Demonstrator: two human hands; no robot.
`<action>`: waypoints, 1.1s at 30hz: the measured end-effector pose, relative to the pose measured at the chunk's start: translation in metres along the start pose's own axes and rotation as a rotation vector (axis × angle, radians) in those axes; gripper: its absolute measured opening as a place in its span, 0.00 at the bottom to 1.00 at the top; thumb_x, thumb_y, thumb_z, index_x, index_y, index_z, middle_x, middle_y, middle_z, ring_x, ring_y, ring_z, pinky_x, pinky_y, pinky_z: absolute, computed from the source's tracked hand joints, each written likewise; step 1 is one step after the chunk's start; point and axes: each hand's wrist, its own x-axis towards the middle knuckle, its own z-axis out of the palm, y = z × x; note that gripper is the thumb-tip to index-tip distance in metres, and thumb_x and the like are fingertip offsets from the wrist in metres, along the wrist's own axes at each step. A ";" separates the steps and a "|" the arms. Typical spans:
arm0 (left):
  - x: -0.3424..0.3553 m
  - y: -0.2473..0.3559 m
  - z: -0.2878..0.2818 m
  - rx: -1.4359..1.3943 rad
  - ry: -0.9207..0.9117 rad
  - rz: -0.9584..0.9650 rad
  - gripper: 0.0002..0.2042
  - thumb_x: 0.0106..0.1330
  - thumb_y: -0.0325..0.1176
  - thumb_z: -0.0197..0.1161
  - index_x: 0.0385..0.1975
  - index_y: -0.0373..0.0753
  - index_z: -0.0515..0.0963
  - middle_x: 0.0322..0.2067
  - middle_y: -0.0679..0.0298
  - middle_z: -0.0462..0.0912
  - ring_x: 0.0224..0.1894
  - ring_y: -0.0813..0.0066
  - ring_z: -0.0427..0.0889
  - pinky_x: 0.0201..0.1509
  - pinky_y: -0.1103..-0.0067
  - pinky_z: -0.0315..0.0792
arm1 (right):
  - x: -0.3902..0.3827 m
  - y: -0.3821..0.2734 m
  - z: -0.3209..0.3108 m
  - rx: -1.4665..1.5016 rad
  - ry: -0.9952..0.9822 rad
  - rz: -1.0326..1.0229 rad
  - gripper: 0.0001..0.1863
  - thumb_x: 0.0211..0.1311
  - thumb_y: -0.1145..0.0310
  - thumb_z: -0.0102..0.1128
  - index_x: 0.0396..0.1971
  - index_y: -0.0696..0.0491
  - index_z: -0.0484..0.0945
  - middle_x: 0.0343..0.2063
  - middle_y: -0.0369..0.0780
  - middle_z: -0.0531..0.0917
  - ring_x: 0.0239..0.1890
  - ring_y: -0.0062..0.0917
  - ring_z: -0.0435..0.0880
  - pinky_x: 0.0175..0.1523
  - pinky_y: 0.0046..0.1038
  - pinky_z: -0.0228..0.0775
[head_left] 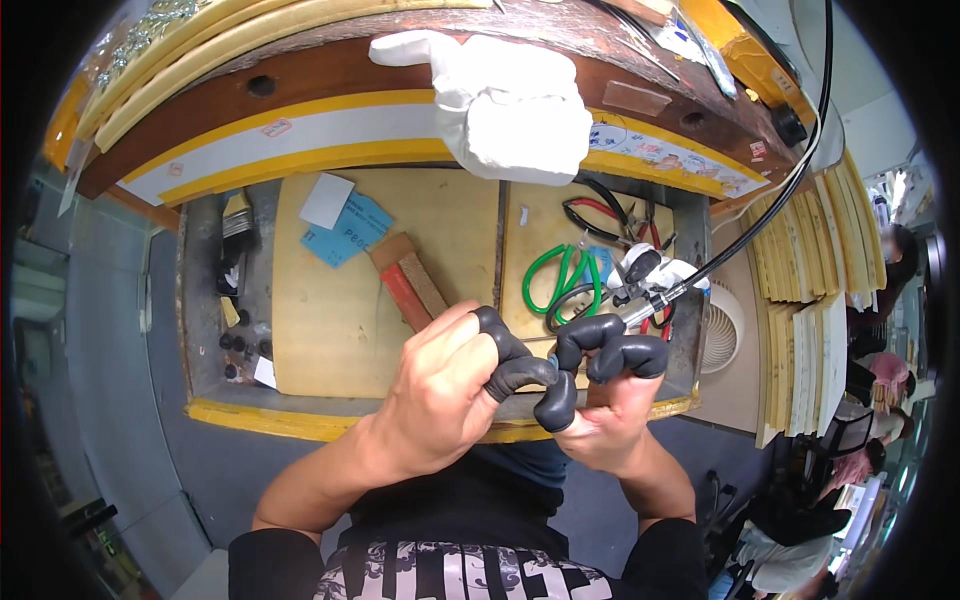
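Observation:
Black finger cots cover the thumb and some fingertips of both hands, which meet above the front of an open drawer [330,425]. My right hand [605,400] is closed around a metal rotary handpiece [640,314], whose black flexible shaft [755,222] runs off to the upper right. A small bluish bit [553,361] shows at the fingertips, in line with the handpiece. My left hand [450,385] is closed, thumb and finger pinched beside that bit; whatever they hold is too small or hidden to name. Just beyond the left knuckles lies a red-and-brown block [408,288].
Scissors with green handles [540,285] and red-handled pliers [597,208] lie at the drawer's right. Blue sandpaper [345,235] and a brush [237,218] are on its left. A white padded bundle [515,105] juts from the bench edge. Stacked boards [800,300] and a fan [720,328] stand right.

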 end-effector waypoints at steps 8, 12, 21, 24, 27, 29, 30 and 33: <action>-0.006 0.005 -0.004 -0.227 0.041 -0.265 0.03 0.67 0.24 0.60 0.33 0.31 0.78 0.26 0.58 0.78 0.27 0.69 0.77 0.32 0.77 0.70 | 0.006 -0.002 0.003 0.051 -0.008 0.067 0.24 0.50 0.90 0.59 0.41 0.54 0.60 0.36 0.43 0.73 0.35 0.25 0.76 0.44 0.26 0.71; -0.009 0.004 -0.007 -0.278 0.043 -0.360 0.05 0.71 0.26 0.59 0.34 0.32 0.78 0.26 0.62 0.78 0.25 0.75 0.75 0.30 0.79 0.69 | 0.013 0.001 0.001 0.141 0.026 0.096 0.23 0.49 0.91 0.58 0.42 0.55 0.62 0.39 0.44 0.71 0.42 0.28 0.77 0.48 0.29 0.72; -0.005 -0.004 -0.009 -0.056 0.034 -0.131 0.07 0.58 0.16 0.61 0.35 0.31 0.79 0.25 0.57 0.74 0.27 0.63 0.74 0.30 0.73 0.68 | 0.024 -0.004 0.001 0.095 -0.092 0.051 0.27 0.43 0.92 0.59 0.43 0.54 0.63 0.40 0.41 0.67 0.39 0.29 0.76 0.44 0.30 0.72; -0.005 -0.005 -0.011 0.045 0.010 -0.062 0.14 0.48 0.12 0.60 0.34 0.32 0.80 0.24 0.57 0.74 0.28 0.58 0.72 0.31 0.70 0.68 | 0.026 -0.005 -0.001 0.052 -0.132 0.057 0.28 0.42 0.92 0.58 0.44 0.54 0.63 0.40 0.41 0.67 0.38 0.28 0.76 0.43 0.29 0.72; -0.006 -0.005 -0.011 0.157 -0.003 0.001 0.18 0.40 0.11 0.57 0.34 0.33 0.81 0.24 0.58 0.73 0.27 0.57 0.71 0.30 0.68 0.68 | 0.024 -0.006 -0.001 -0.015 -0.119 0.059 0.27 0.41 0.91 0.59 0.43 0.56 0.65 0.38 0.41 0.69 0.37 0.27 0.76 0.43 0.27 0.71; -0.006 -0.006 -0.011 0.191 -0.055 0.016 0.21 0.37 0.12 0.57 0.35 0.33 0.81 0.24 0.58 0.73 0.27 0.56 0.72 0.30 0.67 0.68 | 0.021 -0.005 -0.001 -0.042 -0.094 0.047 0.25 0.40 0.90 0.61 0.42 0.58 0.67 0.36 0.42 0.72 0.36 0.27 0.76 0.42 0.26 0.70; -0.007 -0.006 -0.011 0.183 -0.016 0.044 0.21 0.37 0.12 0.57 0.35 0.33 0.81 0.24 0.58 0.73 0.27 0.56 0.72 0.30 0.67 0.68 | 0.020 -0.004 0.000 -0.045 -0.086 0.060 0.25 0.40 0.89 0.61 0.42 0.58 0.67 0.36 0.42 0.72 0.35 0.27 0.76 0.42 0.26 0.70; -0.008 -0.006 -0.009 0.218 -0.050 0.076 0.19 0.35 0.14 0.60 0.34 0.31 0.80 0.24 0.56 0.72 0.30 0.53 0.74 0.33 0.64 0.73 | 0.014 -0.002 0.004 0.001 -0.025 0.098 0.26 0.39 0.90 0.59 0.43 0.59 0.67 0.36 0.42 0.70 0.36 0.27 0.75 0.42 0.26 0.71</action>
